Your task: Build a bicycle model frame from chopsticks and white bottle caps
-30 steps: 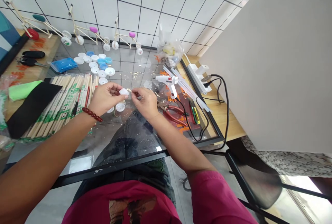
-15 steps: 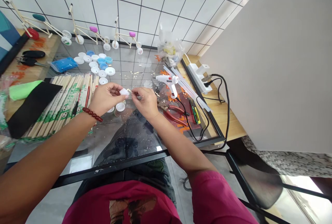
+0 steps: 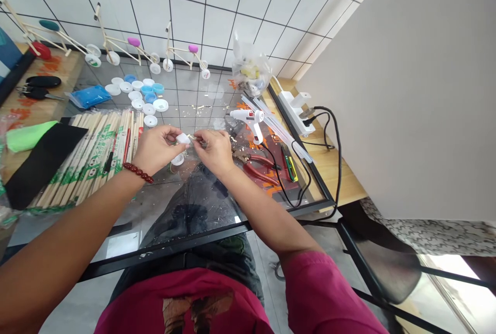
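Between thumb and fingers, my left hand [image 3: 158, 145] grips a white bottle cap [image 3: 183, 139]. A short pale wooden stick piece [image 3: 191, 138] is pinched in my right hand [image 3: 213, 148], its end close to the cap; whether they touch is unclear. Below my left hand, another white cap [image 3: 177, 159] lies on the glass table. White and blue caps [image 3: 150, 97] are grouped beyond my left hand. Right of my right hand lie a white glue gun [image 3: 250, 120] and red-handled pliers [image 3: 259, 166].
Three stick tricycle models [image 3: 180, 54] stand along the tiled wall. Bundled wooden chopsticks [image 3: 89, 158], black cloth [image 3: 42, 163] and a blue packet [image 3: 91, 96] lie left. Glue sticks [image 3: 284, 130], a cutter [image 3: 290, 165], a power strip [image 3: 296, 112] and cables are on the right.
Both hands keep their grip on the cap and stick piece, with the stick nearer the cap. The whole view has shifted slightly.
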{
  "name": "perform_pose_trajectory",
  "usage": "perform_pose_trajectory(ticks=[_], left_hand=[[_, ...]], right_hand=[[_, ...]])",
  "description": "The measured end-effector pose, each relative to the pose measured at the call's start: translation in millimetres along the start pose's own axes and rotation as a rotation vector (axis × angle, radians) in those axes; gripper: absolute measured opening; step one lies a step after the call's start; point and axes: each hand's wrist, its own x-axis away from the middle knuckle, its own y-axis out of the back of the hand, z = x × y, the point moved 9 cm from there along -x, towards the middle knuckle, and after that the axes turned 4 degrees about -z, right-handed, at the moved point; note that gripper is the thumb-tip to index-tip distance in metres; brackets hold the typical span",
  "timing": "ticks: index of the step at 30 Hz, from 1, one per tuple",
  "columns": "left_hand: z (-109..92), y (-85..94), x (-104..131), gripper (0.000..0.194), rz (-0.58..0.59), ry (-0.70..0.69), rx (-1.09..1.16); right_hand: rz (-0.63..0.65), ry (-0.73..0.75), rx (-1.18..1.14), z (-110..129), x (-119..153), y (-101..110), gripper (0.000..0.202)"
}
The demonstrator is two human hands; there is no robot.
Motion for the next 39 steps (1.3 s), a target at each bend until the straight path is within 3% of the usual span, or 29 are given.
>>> perform_pose_trajectory(ticks=[6,12,16,25,32,39], left_hand=[[-2,-2.0,1,0.035,0.017,0.006,-0.102],[0,-4.7,0,0.041,0.019,-0.004,-0.054],[2,-2.6,1,0.045,0.013,0.033,0.046],[13,7.0,-4,0.028,-0.060,0.167,0.394],[-1,2.7,0,0.052,0.043,0.096,0.214],[2,0.6,-1,0.045,0.054,0.081,0.123]], right_hand=[[0.125,-0.001,0.133,7,3,5,0.024],[0.143,-0.025,0.254,2,5,24,0.029],[0.138,-0.040,0.264,-1,5,28,0.026],[0.195,0.011,0.293,-1,-2,43,0.033],[0.322,0.128,0.354,7,3,31,0.027],[0.357,0.147,0.351,10,7,20,0.031]])
